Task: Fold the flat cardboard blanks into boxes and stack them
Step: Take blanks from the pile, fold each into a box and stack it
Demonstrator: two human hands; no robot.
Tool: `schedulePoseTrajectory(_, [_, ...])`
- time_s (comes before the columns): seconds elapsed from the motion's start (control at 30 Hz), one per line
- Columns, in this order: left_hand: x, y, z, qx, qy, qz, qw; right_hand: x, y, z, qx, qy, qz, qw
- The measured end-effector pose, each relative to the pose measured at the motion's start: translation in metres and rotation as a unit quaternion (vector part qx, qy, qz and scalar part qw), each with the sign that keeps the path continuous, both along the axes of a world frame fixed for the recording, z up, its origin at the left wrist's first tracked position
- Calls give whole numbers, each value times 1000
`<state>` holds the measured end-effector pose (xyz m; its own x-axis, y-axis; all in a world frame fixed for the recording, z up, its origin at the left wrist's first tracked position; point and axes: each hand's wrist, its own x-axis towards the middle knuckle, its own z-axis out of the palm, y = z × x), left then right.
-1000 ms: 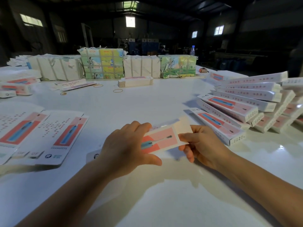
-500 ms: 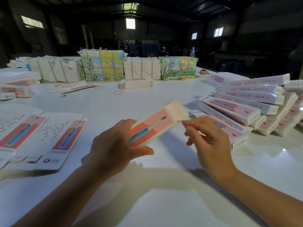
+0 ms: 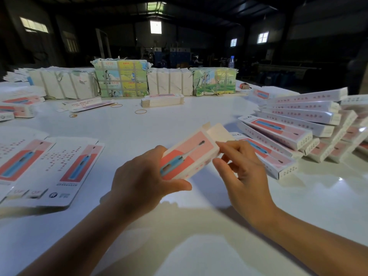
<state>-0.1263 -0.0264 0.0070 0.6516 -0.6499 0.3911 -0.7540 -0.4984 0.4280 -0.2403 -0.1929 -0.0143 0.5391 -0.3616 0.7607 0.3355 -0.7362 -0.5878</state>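
Left hand (image 3: 139, 176) grips the half-formed box (image 3: 189, 156) held above the white surface (image 3: 179, 120), thumb curled under its near edge, fingers wrapped behind. Right hand (image 3: 245, 172) has its fingers (image 3: 229, 145) curled at the box's far end, touching by the open end flap (image 3: 216, 131). Flat blanks (image 3: 65, 168) lie left; folded boxes (image 3: 298, 124) are stacked right.

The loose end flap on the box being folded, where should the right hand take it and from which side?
Pinch the end flap near its free outer edge, coming in from the right. It sticks up and outward from the far open end of the box, so that edge is exposed. The left hand grips the near end, and the right hand is already at that open end.
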Motion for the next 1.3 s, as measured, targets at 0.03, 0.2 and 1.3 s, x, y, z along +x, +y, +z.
schedulePoseTrajectory(0.03, [-1,0,0,6,-5,-2,1000,0,0,0,-1,4,-2,1000])
schedulePoseTrajectory(0.2, [-2,0,-1,38,-19,-8,999,-1,-5,0,-30,16,-20,999])
schedulePoseTrajectory(1.3, [-17,-9,-2,103,-33,28,994,11,-25,10,473,111,235,842])
